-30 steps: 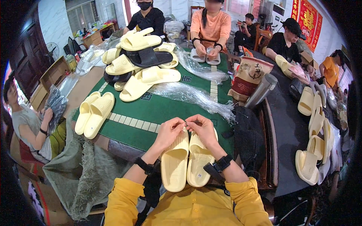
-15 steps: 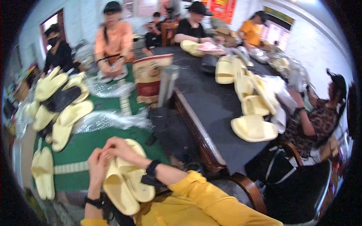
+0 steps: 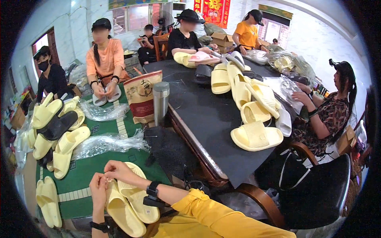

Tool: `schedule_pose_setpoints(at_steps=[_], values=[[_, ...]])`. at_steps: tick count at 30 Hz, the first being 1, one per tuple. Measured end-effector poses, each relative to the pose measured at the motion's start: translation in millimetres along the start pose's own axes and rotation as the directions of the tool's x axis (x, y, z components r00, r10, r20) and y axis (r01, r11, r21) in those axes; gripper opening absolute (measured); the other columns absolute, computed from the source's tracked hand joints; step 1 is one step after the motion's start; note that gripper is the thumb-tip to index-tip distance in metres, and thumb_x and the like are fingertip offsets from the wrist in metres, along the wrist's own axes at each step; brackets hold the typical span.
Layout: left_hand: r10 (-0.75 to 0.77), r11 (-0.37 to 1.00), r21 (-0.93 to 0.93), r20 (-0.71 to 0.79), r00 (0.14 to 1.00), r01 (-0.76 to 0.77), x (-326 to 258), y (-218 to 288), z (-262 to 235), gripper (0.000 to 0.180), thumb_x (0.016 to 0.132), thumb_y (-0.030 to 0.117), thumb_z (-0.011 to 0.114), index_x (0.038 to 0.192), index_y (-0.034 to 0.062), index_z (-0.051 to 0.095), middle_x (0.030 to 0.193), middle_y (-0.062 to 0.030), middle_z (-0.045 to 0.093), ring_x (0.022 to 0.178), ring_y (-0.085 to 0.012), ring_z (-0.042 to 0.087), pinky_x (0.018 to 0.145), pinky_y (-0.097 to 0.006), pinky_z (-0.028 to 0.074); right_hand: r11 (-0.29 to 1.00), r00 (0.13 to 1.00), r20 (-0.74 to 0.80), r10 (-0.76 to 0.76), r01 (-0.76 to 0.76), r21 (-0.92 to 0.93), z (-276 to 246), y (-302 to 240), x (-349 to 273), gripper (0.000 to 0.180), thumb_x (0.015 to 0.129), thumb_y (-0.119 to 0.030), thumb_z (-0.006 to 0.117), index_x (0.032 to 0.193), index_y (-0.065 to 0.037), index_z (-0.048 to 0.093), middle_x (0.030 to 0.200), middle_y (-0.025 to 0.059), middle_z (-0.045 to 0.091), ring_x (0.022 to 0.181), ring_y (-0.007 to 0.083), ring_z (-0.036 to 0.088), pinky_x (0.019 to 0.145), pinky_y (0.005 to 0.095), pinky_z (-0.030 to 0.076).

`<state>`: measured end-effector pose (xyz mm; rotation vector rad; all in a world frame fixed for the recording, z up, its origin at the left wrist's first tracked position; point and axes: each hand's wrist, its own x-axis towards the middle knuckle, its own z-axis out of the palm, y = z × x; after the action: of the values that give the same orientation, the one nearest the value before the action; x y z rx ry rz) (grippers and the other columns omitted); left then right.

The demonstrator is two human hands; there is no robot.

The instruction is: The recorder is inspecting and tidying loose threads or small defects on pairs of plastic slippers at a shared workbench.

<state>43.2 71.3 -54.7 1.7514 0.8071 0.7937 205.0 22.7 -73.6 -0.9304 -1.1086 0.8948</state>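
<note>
- While my left hand [image 3: 98, 188] and right hand [image 3: 118, 171] pinch fingertips together, I cannot tell on what.
- Beneath: ribbed cream plastic slippers [image 3: 124, 212], near edge of the green mat [image 3: 77, 207].

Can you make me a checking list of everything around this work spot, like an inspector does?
Surface: green mat; black table beside it.
Things: two pale yellow slippers, side by side.
Clutter: slipper pile, clear plastic wrappers, paper-looking bag, metal bottle; more slippers on the black table.
Hands: left hand and right hand close together at the two slippers; anything pinched is too small to tell.
Cables: nothing seen.
Surroundings: people, black chair.
</note>
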Motion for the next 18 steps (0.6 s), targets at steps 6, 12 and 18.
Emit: schedule_pose_setpoints(at_steps=[6, 12, 18], values=[[0.066, 0.99, 0.125, -0.037, 0.997, -0.061, -2.4, 0.7, 0.0, 0.011, 0.094, 0.006, 0.055, 0.084, 0.0009, 0.056, 0.067, 0.0017, 0.051, 0.061, -0.0058, 0.046, 0.055, -0.023, 0.038, 0.951, 1.0, 0.001, 0.017, -0.016, -0.309, 1.0, -3.8, -1.5, 0.01, 0.084, -0.007, 0.066, 0.087, 0.001, 0.061, 0.076, 0.0041, 0.064, 0.071, 0.0095, 0.06, 0.064, 0.0268, 0.049], [0.082, 0.98, 0.184, -0.017, 0.996, -0.078, -0.1, -3.8, 1.9, 0.012, 0.095, 0.003, 0.052, 0.083, 0.0024, 0.054, 0.07, 0.0012, 0.051, 0.061, -0.0052, 0.047, 0.054, -0.022, 0.039, 0.942, 0.998, 0.046, 0.046, -0.028, -0.335, 1.2, -3.0, -2.4, 0.009, 0.086, -0.006, 0.066, 0.089, 0.001, 0.06, 0.079, 0.0038, 0.064, 0.072, 0.0098, 0.06, 0.066, 0.0266, 0.049], [0.035, 0.992, 0.122, -0.03, 0.999, -0.031, 0.9, -0.6, 4.8, 0.007, 0.094, 0.004, 0.054, 0.089, 0.0006, 0.058, 0.077, -0.0012, 0.057, 0.064, -0.0051, 0.049, 0.057, -0.023, 0.04, 0.993, 0.991, 0.076, 0.107, -0.103, -0.054, -0.8, 0.1, 1.3, 0.008, 0.089, -0.007, 0.063, 0.09, 0.0, 0.06, 0.079, 0.0013, 0.062, 0.074, 0.0076, 0.061, 0.063, 0.0227, 0.049]])
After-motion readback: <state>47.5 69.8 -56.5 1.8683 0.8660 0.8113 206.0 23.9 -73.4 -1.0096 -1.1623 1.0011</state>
